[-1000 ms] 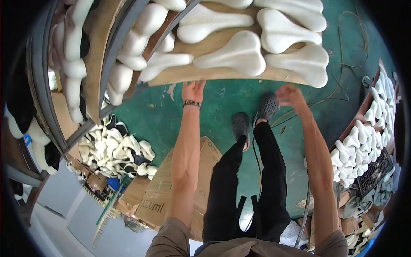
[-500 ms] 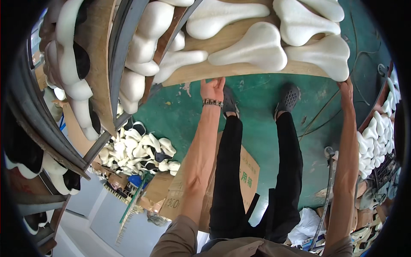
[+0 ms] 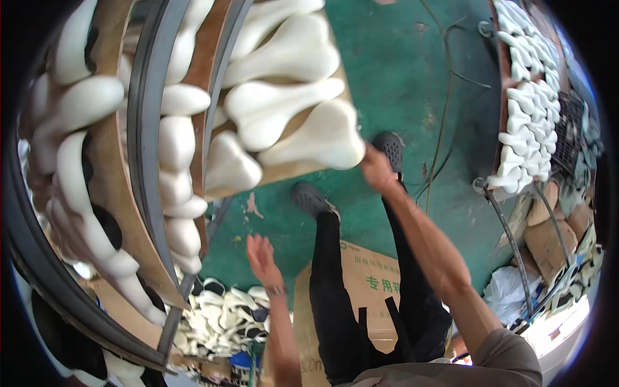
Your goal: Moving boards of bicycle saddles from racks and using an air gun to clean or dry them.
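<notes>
A wooden board (image 3: 284, 176) carries several white, bicycle-saddle-shaped foam pads (image 3: 322, 137). Its left side lies within the metal rack (image 3: 147, 129). At the board's near right corner, my right hand (image 3: 378, 169) grips it beside the end of a pad; the fingertips are hidden under the edge. My left hand (image 3: 261, 259) is off the board, below its near edge, with fingers apart and nothing held. A bracelet (image 3: 276, 291) circles the left wrist.
More loaded boards (image 3: 119, 187) are stacked in the rack at left. Saddle pads (image 3: 219, 319) lie heaped below it. A cardboard box (image 3: 354, 264) stands by my legs. Another stand with white pads (image 3: 525, 129) is at right. A hose (image 3: 443, 116) crosses the green floor.
The board has swung and shifted left into the rack. My left hand has let go and dropped away from its edge. My right hand has moved left with the board's corner.
</notes>
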